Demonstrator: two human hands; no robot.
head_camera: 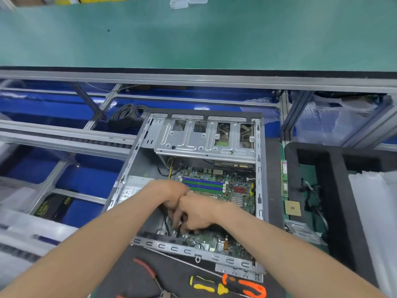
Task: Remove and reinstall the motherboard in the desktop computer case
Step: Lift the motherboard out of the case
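Observation:
The open grey computer case (pixel 260 168) lies on its side before me. Inside sits the green motherboard (pixel 234 188) with blue and green memory slots. Both hands are down in the case over the board's near left part, knuckles touching. My left hand (pixel 169 194) curls downward with its fingertips hidden behind the right hand. My right hand (pixel 197 214) has its fingers bent down onto the board near a black cable (pixel 165 222). What the fingers hold is hidden.
A yellow-black screwdriver (pixel 204 286), an orange-black screwdriver (pixel 245 286) and red-handled pliers (pixel 148 271) lie on the dark mat in front of the case. To the right lie a memory stick (pixel 284 179), a CPU chip (pixel 292 208) and a black foam tray (pixel 335 175). A conveyor frame runs behind.

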